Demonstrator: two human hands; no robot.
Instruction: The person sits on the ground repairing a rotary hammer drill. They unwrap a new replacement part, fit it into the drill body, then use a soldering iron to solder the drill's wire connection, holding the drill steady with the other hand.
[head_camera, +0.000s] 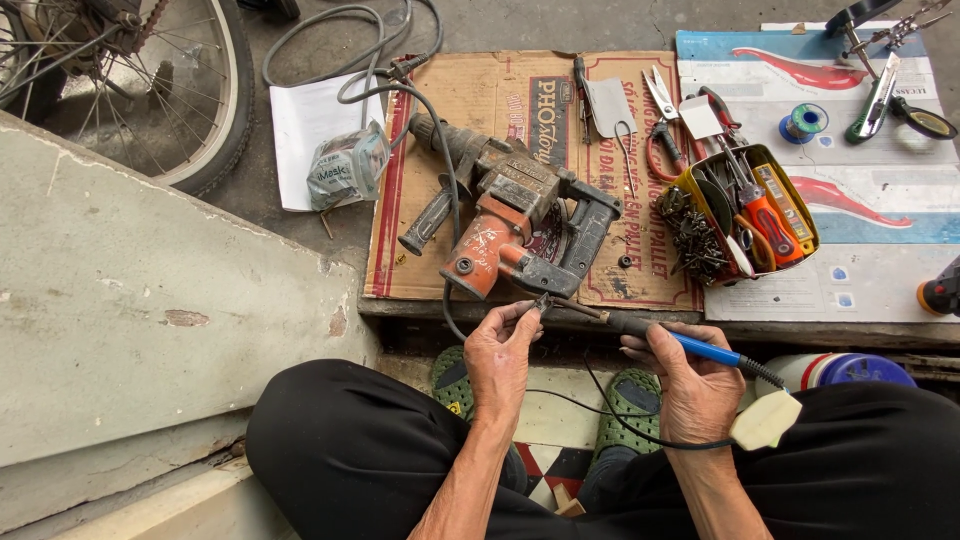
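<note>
In yellow tin (800, 205): screwdrivers (765, 215), screws (693, 238).

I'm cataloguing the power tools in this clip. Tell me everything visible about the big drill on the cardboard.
The hammer drill lies on its side on flattened cardboard. Its motor housing is orange, its gear case and D-shaped rear handle grey-black, all worn and grimy. A black side handle sticks out toward the lower left. A grey cable crosses over it. The left hand pinches something small just below its handle.
</note>
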